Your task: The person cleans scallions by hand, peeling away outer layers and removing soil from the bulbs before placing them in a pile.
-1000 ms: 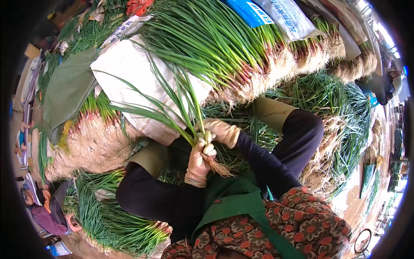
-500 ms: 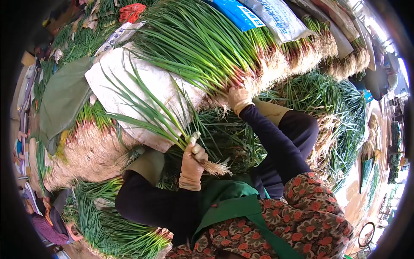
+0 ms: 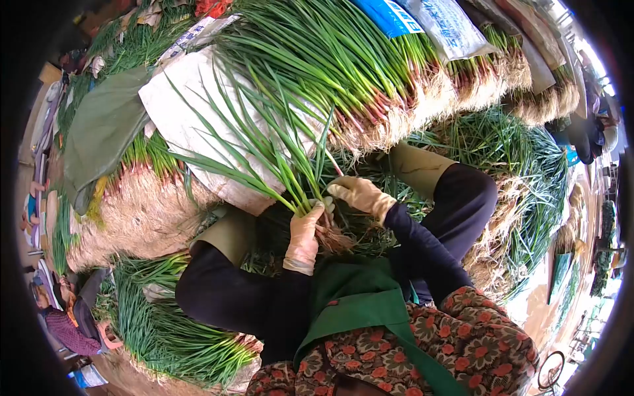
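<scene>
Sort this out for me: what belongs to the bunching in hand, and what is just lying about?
In use: left hand gripping small scallion bunch; right hand at its stems; big scallion pile.
Lying about: white sack, green cloth, blue bag.

No readable text. Blue sack [image 3: 388, 14] at 12 o'clock shows white marks near its lower edge, too small and skewed to read. Grey sack [image 3: 449, 26] just beside it, toward 1 o'clock, carries faint dark print, illegible. White woven strip [image 3: 198, 30] at 11 o'clock has dark printed characters, blurred, cannot make out. No numbers, brands or signs legible anywhere else.
</scene>
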`<state>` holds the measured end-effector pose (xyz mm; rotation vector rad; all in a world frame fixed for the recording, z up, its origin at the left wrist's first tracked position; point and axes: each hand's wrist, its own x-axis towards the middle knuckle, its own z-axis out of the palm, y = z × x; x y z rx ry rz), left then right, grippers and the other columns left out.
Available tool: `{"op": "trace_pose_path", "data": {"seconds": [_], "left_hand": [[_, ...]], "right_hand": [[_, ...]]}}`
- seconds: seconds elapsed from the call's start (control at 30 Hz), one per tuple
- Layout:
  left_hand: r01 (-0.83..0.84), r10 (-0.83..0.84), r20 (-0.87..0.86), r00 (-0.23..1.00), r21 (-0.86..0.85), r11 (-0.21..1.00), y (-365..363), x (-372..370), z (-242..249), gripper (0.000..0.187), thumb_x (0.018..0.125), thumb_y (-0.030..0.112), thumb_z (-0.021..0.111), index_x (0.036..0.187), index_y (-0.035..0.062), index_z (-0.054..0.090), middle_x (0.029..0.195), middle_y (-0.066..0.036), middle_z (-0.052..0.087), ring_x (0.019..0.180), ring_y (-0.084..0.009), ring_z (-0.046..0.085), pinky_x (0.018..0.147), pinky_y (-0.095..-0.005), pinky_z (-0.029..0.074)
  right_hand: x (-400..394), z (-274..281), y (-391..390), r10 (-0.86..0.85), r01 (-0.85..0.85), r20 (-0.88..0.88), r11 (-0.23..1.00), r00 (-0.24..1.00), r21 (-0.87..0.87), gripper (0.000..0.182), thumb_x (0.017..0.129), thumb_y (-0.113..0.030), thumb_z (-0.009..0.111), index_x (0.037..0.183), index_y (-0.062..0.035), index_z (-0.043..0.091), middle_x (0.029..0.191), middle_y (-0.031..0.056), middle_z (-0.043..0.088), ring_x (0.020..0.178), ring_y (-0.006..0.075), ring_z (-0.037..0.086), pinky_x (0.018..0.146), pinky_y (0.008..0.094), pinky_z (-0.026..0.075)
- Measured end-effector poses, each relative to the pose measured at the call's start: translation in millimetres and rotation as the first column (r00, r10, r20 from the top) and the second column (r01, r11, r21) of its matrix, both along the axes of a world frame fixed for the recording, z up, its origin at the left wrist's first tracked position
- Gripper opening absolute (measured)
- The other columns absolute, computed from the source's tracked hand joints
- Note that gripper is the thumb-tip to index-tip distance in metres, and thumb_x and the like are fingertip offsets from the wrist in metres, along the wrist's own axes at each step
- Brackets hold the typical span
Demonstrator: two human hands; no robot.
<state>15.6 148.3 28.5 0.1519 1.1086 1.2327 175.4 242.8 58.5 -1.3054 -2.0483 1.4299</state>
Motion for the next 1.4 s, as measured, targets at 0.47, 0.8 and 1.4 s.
{"op": "trace_pose_path", "data": {"seconds": [0.47, 0.8, 1.4], "left_hand": [[-0.1, 0.089, 0.378, 0.921, 0.01, 0.995, -7, 4, 15, 0.015, 0.092, 0.015, 0.048, 0.102, 0.0045, 0.052, 0.09, -0.006, 0.057, 0.071, -0.0153, 0.051, 0.065, -0.0292, 0.048], [-0.39, 0.236, 0.543, 0.806, 0.186, 0.902, -3, -24, 37, 0.017, 0.094, 0.022, 0.052, 0.09, 0.0058, 0.05, 0.082, 0.001, 0.049, 0.062, -0.0075, 0.045, 0.055, -0.0234, 0.04], [-0.139, 0.138, 0.303, 0.943, -0.02, 0.99, 4, -4, 38, 0.033, 0.098, 0.029, 0.044, 0.122, 0.0072, 0.044, 0.104, -0.012, 0.065, 0.072, -0.0145, 0.062, 0.061, -0.0287, 0.052]], "right_hand": [[-51, -10, 9, -0.39, 0.07, -0.263, 0.661, 0.882, -0.747, 0.027, 0.091, -0.033, 0.056, 0.095, -0.0077, 0.065, 0.062, -0.0012, 0.051, 0.047, 0.008, 0.042, 0.044, 0.0244, 0.038], [-17, -33, 1, 0.095, -0.15, 0.177, 0.932, 0.98, 0.329, 0.042, 0.09, -0.04, 0.053, 0.121, -0.0117, 0.056, 0.107, 0.016, 0.064, 0.092, 0.0279, 0.064, 0.08, 0.0369, 0.051], [-14, -34, 109, -0.197, 0.118, 0.547, 0.977, 0.814, 0.177, 0.047, 0.085, -0.041, 0.057, 0.112, -0.0032, 0.062, 0.098, 0.0196, 0.066, 0.088, 0.0335, 0.065, 0.076, 0.0396, 0.051]]}}
